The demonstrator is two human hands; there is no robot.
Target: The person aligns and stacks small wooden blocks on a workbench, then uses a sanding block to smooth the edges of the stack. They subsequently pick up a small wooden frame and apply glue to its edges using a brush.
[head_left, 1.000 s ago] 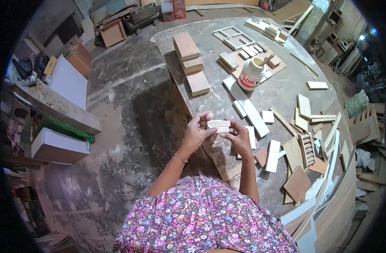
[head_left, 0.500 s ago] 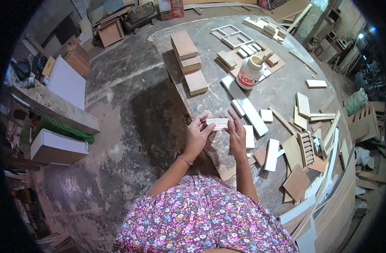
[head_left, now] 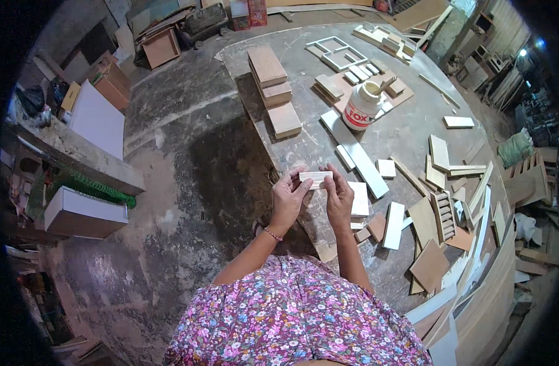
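A small pale wooden block (head_left: 316, 179), seemingly of stacked strips, is held level above the near edge of the table. My left hand (head_left: 288, 194) grips its left end between thumb and fingers. At the other end, my right hand (head_left: 338, 194) pinches it the same way. Just right of my right hand lie pale square wooden pieces (head_left: 358, 198) on the table. A long white board (head_left: 355, 154) and a short wooden strip (head_left: 345, 157) rest beyond my hands.
An open white glue jar (head_left: 363, 107) with a brush stands on the table (head_left: 304, 152). Stacked wooden blocks (head_left: 269, 67) sit along its left edge. A white frame (head_left: 336, 52) lies farther back. Offcuts (head_left: 429, 266) and a slatted wooden piece (head_left: 443, 215) crowd the right side.
My right hand's fingers have closed in around the right end of the block, where they were stretched out before. The block has tilted slightly.
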